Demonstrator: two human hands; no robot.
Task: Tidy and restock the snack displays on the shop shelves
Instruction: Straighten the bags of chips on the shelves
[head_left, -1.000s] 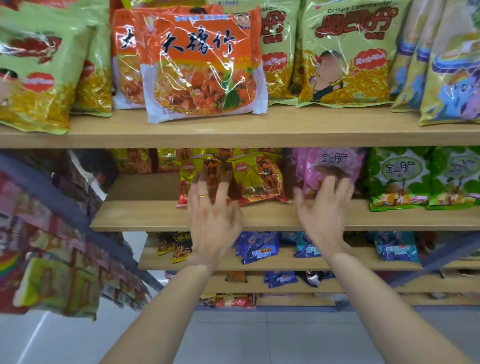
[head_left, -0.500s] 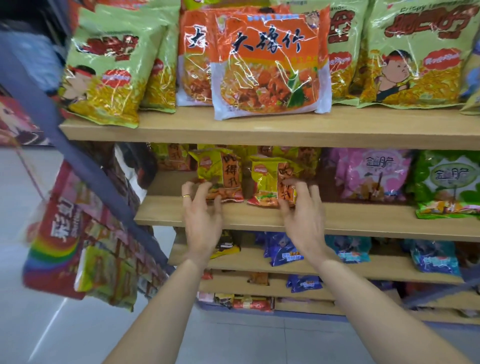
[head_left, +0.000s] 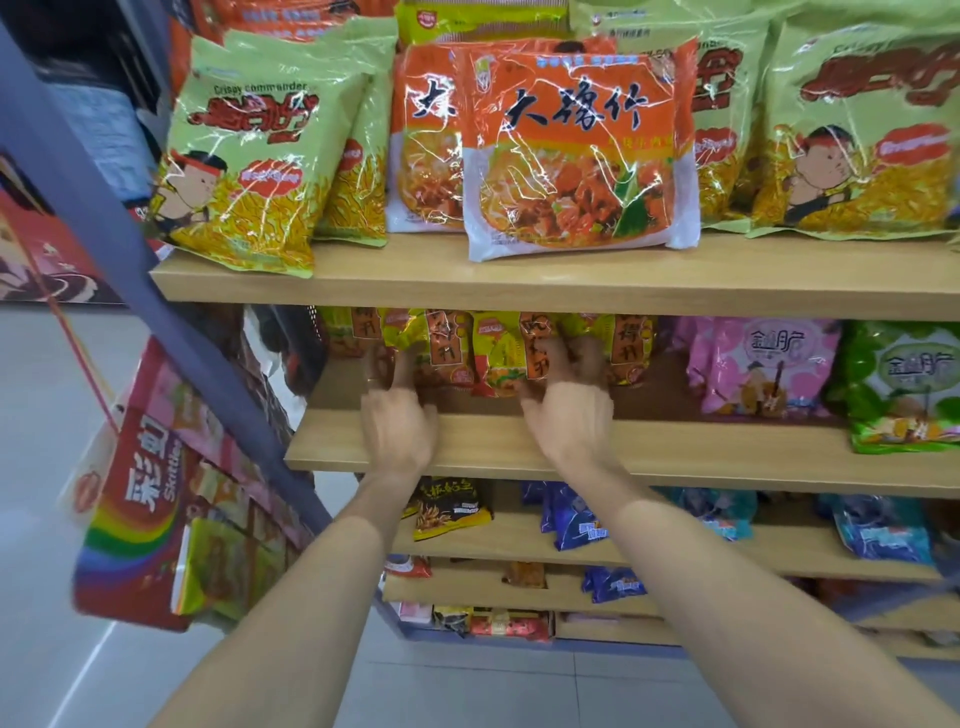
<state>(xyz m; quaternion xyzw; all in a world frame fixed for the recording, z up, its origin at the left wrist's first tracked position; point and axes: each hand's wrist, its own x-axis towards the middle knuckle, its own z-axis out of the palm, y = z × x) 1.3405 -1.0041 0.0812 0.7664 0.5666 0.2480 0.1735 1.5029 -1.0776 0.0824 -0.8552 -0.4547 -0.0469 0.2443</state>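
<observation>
A row of small yellow snack packets (head_left: 498, 358) with orange labels stands on the second wooden shelf (head_left: 675, 457). Both my hands reach in over the shelf's front edge. My left hand (head_left: 397, 421) grips the left yellow packet (head_left: 415, 348), with the thumb at its left side and the fingers at its lower edge. My right hand (head_left: 569, 415) holds the packets beside it, fingers spread over their fronts and thumb low near the middle packet. Both hands are motion-blurred, and the fingertips partly hide the packets' lower halves.
Pink bags (head_left: 763, 364) and green bags (head_left: 904, 384) stand to the right on the same shelf. The shelf above (head_left: 519, 286) carries large orange noodle packs (head_left: 576, 150) and green crisp bags (head_left: 244, 166). A blue frame post (head_left: 156, 312) and hanging Skittles packs (head_left: 140, 509) are at the left. Lower shelves hold dark and blue packets.
The view has moved closer and to the left. Both hands have pushed deeper into the second shelf and closed in on the yellow packets, which now stand further back.
</observation>
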